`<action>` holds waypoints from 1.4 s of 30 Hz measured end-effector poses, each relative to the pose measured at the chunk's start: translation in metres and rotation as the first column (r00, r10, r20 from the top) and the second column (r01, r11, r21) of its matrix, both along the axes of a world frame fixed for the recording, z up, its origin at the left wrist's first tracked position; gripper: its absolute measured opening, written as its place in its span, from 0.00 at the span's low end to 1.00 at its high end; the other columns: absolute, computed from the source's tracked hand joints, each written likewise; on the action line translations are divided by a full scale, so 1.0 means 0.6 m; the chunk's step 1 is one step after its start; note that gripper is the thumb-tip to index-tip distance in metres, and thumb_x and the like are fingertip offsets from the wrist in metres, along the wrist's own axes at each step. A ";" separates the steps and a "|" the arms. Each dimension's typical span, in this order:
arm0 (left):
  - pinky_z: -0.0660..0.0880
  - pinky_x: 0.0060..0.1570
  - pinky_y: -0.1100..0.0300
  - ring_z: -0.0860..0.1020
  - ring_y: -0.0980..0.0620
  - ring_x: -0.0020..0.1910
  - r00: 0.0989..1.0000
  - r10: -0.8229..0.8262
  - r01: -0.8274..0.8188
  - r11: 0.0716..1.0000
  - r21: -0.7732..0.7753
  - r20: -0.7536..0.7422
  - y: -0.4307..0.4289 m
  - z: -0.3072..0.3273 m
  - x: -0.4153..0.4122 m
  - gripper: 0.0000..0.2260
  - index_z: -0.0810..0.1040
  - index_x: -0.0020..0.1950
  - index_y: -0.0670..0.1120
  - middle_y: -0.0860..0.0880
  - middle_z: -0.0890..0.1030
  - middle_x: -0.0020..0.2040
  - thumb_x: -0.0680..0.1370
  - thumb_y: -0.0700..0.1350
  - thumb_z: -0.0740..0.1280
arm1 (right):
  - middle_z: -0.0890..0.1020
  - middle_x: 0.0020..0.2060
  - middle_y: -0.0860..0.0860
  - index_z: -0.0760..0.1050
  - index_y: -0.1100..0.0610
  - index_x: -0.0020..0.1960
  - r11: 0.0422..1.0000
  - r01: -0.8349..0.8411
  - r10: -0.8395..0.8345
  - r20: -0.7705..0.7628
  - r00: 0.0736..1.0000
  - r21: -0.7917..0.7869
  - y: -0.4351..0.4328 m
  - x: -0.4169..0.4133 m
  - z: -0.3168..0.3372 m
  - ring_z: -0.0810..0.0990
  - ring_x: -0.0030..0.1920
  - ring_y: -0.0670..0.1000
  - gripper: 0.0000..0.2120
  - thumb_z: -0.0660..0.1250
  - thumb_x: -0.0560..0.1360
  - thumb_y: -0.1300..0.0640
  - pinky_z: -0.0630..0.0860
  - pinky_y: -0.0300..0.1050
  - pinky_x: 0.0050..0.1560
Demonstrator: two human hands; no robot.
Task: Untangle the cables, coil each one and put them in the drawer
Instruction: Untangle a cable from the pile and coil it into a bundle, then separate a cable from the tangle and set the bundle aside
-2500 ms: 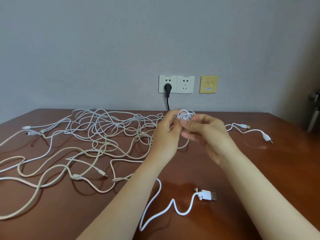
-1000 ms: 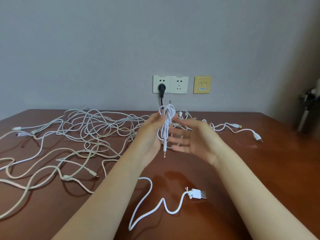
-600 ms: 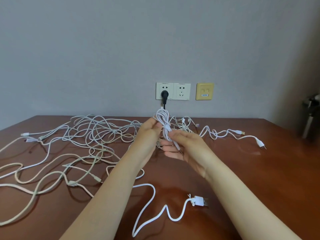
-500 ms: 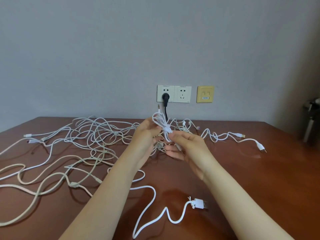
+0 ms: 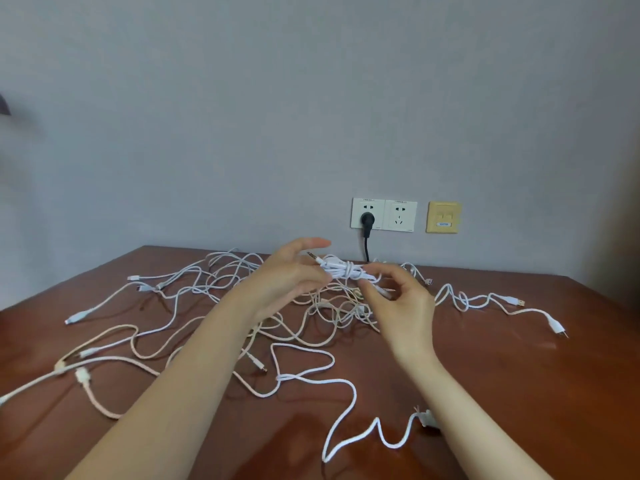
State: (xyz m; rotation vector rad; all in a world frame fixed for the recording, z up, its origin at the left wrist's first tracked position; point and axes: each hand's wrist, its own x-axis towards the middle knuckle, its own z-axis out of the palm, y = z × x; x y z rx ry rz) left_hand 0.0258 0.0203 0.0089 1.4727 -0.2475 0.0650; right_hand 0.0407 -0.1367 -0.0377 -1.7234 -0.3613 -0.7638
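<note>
Coiled cable (image 5: 346,271) is now lying crosswise between the hands; half a second ago it was standing upright. Count: one coiled cable, two hands.

Right hand (image 5: 407,306) is pinching the right end of the coil between thumb and curled fingers. Left hand (image 5: 287,282) is curling its fingers against the left end, with the thumb lifting straight and clear above. A metal jack tip is poking out just below that thumb. Both forearms are reaching forward, holding the coil above the table (image 5: 519,375), over the middle of the tangle (image 5: 221,282). The number of cables in it cannot be told.

One white cable (image 5: 349,386) is snaking near the front edge, beside the right forearm. Another cable (image 5: 485,301) is trailing off to the right. Bare wood is showing on the right side of the table. On the wall: two sockets (image 5: 383,214), one black plug (image 5: 366,221), one yellow plate (image 5: 443,217).
</note>
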 end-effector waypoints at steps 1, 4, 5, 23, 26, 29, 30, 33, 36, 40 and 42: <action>0.79 0.46 0.65 0.81 0.55 0.38 1.000 0.015 -0.016 0.999 0.040 0.018 0.009 0.006 -0.009 0.18 0.76 0.53 0.47 0.45 0.78 0.40 0.73 0.26 0.64 | 0.79 0.37 0.37 0.77 0.43 0.40 1.000 -0.017 0.017 0.011 1.000 -0.003 0.011 -0.004 0.006 0.77 0.39 0.35 0.15 0.72 0.69 0.65 0.69 0.25 0.42; 0.79 0.46 0.67 0.80 0.54 0.38 0.993 0.077 -0.090 0.985 0.150 0.089 0.044 0.020 -0.029 0.14 0.77 0.50 0.48 0.46 0.78 0.41 0.73 0.29 0.67 | 0.79 0.39 0.42 0.77 0.47 0.42 0.997 -0.066 0.068 0.071 0.995 -0.037 0.046 -0.013 0.019 0.77 0.39 0.35 0.14 0.72 0.68 0.67 0.68 0.24 0.42; 0.78 0.45 0.68 0.80 0.54 0.39 0.988 0.097 -0.119 0.974 0.194 0.116 0.059 0.024 -0.035 0.14 0.77 0.50 0.48 0.46 0.78 0.43 0.72 0.30 0.68 | 0.79 0.40 0.43 0.77 0.49 0.43 0.995 -0.083 0.088 0.078 0.993 -0.059 0.058 -0.015 0.023 0.77 0.40 0.38 0.13 0.72 0.68 0.67 0.68 0.24 0.42; 0.67 0.41 0.75 0.74 0.68 0.37 0.945 0.208 -0.308 0.318 0.896 0.251 0.347 0.079 -0.151 0.10 0.80 0.51 0.52 0.53 0.80 0.48 0.72 0.42 0.72 | 0.81 0.36 0.48 0.80 0.55 0.45 0.831 -0.464 0.422 -0.193 0.886 -0.306 0.319 -0.085 0.072 0.76 0.34 0.43 0.09 0.71 0.67 0.65 0.72 0.31 0.38; 0.65 0.39 0.80 0.74 0.74 0.35 0.938 0.243 -0.320 0.328 0.889 0.248 0.388 0.071 -0.178 0.10 0.81 0.52 0.48 0.54 0.79 0.47 0.72 0.41 0.73 | 0.81 0.37 0.48 0.79 0.54 0.45 0.813 -0.504 0.462 -0.205 0.863 -0.292 0.373 -0.100 0.058 0.76 0.32 0.38 0.09 0.72 0.67 0.64 0.70 0.28 0.35; 0.65 0.40 0.79 0.74 0.69 0.41 0.924 0.294 -0.327 0.277 0.904 0.245 0.428 0.054 -0.199 0.08 0.80 0.51 0.48 0.52 0.79 0.49 0.73 0.41 0.71 | 0.79 0.38 0.48 0.80 0.56 0.48 0.789 -0.530 0.483 -0.220 0.848 -0.310 0.424 -0.116 0.043 0.77 0.36 0.43 0.09 0.71 0.69 0.64 0.68 0.27 0.35; 0.65 0.40 0.76 0.74 0.65 0.45 0.917 0.314 -0.330 0.250 0.911 0.246 0.441 0.047 -0.205 0.08 0.80 0.52 0.48 0.51 0.79 0.50 0.74 0.41 0.71 | 0.79 0.38 0.48 0.80 0.56 0.48 0.778 -0.544 0.493 -0.232 0.839 -0.315 0.440 -0.121 0.037 0.77 0.38 0.46 0.09 0.71 0.69 0.65 0.69 0.30 0.37; 0.64 0.47 0.63 0.72 0.50 0.55 0.891 0.375 -0.335 0.159 0.929 0.257 0.479 0.020 -0.215 0.09 0.80 0.53 0.49 0.47 0.76 0.55 0.74 0.41 0.70 | 0.80 0.41 0.51 0.79 0.58 0.51 0.733 -0.581 0.514 -0.271 0.814 -0.353 0.481 -0.134 0.021 0.79 0.42 0.50 0.11 0.69 0.69 0.66 0.71 0.36 0.42; 0.63 0.48 0.62 0.72 0.50 0.53 0.872 0.418 -0.345 0.153 0.926 0.256 0.506 -0.008 -0.223 0.09 0.81 0.53 0.49 0.47 0.76 0.52 0.74 0.40 0.70 | 0.83 0.47 0.54 0.79 0.59 0.54 0.696 -0.589 0.504 -0.306 0.808 -0.410 0.513 -0.142 0.008 0.81 0.46 0.52 0.13 0.68 0.70 0.66 0.71 0.36 0.46; 0.64 0.46 0.62 0.72 0.51 0.47 0.811 0.521 -0.410 0.185 0.893 0.264 0.535 -0.040 -0.232 0.08 0.81 0.50 0.48 0.50 0.77 0.46 0.73 0.37 0.70 | 0.81 0.55 0.57 0.75 0.59 0.62 0.659 -0.596 0.479 -0.355 0.803 -0.459 0.546 -0.153 -0.006 0.78 0.56 0.56 0.18 0.64 0.73 0.66 0.69 0.37 0.53; 0.64 0.46 0.63 0.74 0.51 0.48 0.786 0.569 -0.403 0.175 0.899 0.241 0.551 -0.053 -0.238 0.08 0.82 0.49 0.48 0.50 0.77 0.45 0.73 0.37 0.70 | 0.78 0.60 0.58 0.72 0.59 0.66 0.595 -0.617 0.472 -0.397 0.787 -0.515 0.554 -0.157 -0.013 0.74 0.62 0.57 0.20 0.61 0.75 0.66 0.67 0.41 0.59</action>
